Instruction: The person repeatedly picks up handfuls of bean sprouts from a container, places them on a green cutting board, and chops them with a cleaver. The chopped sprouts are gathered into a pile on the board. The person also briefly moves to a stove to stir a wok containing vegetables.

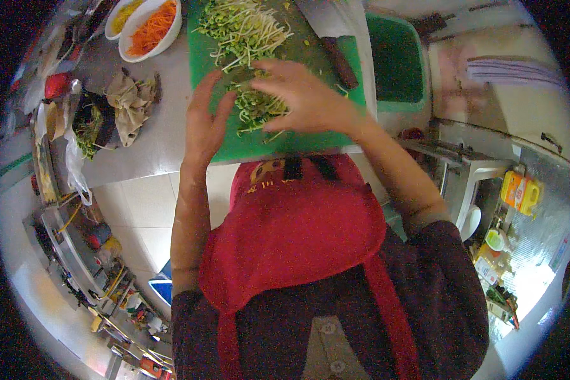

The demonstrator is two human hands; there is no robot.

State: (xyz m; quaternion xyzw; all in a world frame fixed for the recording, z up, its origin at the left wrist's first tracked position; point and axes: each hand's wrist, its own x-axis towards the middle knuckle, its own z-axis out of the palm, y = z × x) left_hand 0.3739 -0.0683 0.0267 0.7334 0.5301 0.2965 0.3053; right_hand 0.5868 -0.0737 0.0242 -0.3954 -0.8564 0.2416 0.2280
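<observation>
My left hand (206, 114) hovers at the near left part of a green cutting board (313, 142), thumb apart from the fingers and nothing in it. Over the board's middle, my right hand (311, 97) is spread, slightly blurred, its fingers at the edge of a small bunch of green sprouts (256, 108). Whether the fingertips touch the sprouts is hard to tell. A larger heap of sprouts (247, 31) with pale stems lies beyond both hands. On the board's right side rests a knife, its dark handle (340, 64) pointing towards me.
Two white bowls stand far left, one with shredded carrot (152, 31), one with yellow shreds (124, 16). Crumpled brown paper (130, 102) and a dark bag of greens (91, 123) lie on the metal table (163, 128). A green bin (420, 66) stands beyond the right edge.
</observation>
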